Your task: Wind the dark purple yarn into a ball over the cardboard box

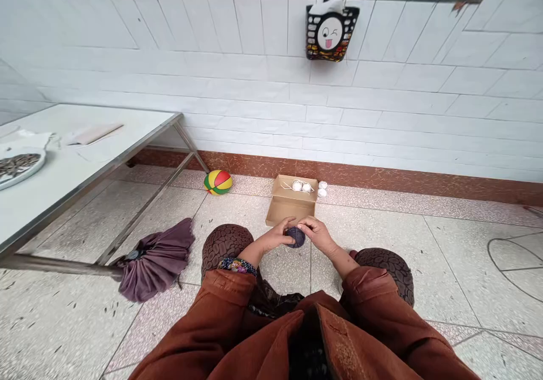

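Note:
A small dark purple-blue ball of yarn (296,237) is held between my knees, above the floor. My left hand (275,235) is closed around its left side, thumb in front. At the ball's upper right, the fingers of my right hand (319,233) are pinched together on what looks like the yarn strand, which is too thin to make out well. Just beyond my hands an open cardboard box (292,209) lies on the floor. White yarn balls (301,186) with loose strands rest in its far half. More white balls (322,189) sit beside the box on the right.
To the left stands a metal-framed table (127,121) bearing a plate (31,171). A folded purple umbrella (156,258) leans by its leg. A coloured ball (218,182) lies near the wall. A black basket (332,32) hangs above; a wire ring (515,270) is at right.

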Demonstrator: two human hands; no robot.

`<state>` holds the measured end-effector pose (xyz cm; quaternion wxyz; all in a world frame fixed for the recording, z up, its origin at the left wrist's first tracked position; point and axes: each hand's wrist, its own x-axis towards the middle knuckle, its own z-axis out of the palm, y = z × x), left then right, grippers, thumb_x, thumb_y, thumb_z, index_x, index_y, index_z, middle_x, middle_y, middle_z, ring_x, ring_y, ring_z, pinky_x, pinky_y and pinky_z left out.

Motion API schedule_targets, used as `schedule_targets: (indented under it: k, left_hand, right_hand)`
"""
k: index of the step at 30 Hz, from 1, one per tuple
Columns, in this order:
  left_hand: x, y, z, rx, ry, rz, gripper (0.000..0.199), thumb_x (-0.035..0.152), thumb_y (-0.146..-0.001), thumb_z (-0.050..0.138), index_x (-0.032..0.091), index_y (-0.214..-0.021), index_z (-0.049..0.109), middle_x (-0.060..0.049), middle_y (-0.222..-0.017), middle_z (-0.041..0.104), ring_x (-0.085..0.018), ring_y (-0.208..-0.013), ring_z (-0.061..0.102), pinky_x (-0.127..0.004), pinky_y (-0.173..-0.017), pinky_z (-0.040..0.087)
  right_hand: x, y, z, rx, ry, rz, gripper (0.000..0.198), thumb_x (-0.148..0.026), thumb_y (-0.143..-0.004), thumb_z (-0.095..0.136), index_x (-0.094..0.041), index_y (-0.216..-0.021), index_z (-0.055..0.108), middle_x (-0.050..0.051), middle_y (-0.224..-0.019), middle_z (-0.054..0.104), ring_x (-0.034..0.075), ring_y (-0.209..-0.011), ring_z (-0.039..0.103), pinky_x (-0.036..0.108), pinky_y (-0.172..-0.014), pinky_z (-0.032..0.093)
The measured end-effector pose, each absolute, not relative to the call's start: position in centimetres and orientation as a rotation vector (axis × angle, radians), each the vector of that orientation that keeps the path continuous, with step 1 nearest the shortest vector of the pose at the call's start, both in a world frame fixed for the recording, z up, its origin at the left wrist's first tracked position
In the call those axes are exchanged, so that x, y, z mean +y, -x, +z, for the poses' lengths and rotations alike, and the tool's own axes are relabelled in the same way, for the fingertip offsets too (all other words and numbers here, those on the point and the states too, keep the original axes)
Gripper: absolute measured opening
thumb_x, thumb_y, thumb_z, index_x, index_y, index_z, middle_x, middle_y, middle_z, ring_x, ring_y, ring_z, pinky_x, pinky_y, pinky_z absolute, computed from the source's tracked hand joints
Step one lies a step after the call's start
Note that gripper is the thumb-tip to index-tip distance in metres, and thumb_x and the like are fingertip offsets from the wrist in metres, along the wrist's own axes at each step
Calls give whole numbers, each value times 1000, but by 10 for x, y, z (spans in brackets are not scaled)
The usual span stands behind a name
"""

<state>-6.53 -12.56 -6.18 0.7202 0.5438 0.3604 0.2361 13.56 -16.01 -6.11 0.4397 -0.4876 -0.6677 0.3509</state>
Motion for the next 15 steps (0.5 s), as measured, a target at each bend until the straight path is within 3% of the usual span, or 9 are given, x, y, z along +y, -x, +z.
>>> schedule_targets:
  k: [3,5,10,15]
  left_hand:
    - [-130,66,-52,594,-1023,452,85,26,-67,80,32,-145,49,-9,-133,59,-24,-110,61,-36,-89,50]
    - [-131,66,-44,547,-950,484,76,27,-69,80,31,-140,55,-11,-138,57,-24,-106,63,-35,-85,52]
    - [-127,64,-38,669,-838,720,61,28,-64,82,20,-121,64,-12,-123,65,-23,-101,65,-37,-87,53]
    - [-119,64,-56,939,-1039,820,56,28,-62,79,18,-115,62,-7,-110,66,-22,-103,62,-37,-98,47]
  right_hand:
    - [-154,-139,-71,-1593,1349,846,34,-48,-97,51,-22,-80,67,4,-82,69,21,-82,64,33,-80,53]
    - [-152,-139,-78,-1581,1406,852,33,-45,-97,49,-23,-77,64,3,-77,66,20,-77,63,31,-75,51]
    - [-157,-135,-82,-1682,1375,913,31,-43,-93,58,-23,-70,61,1,-72,65,19,-73,61,30,-74,50]
    - [-171,-133,-67,-1929,1116,992,33,-52,-96,57,-23,-84,71,3,-83,70,19,-77,64,31,-78,50]
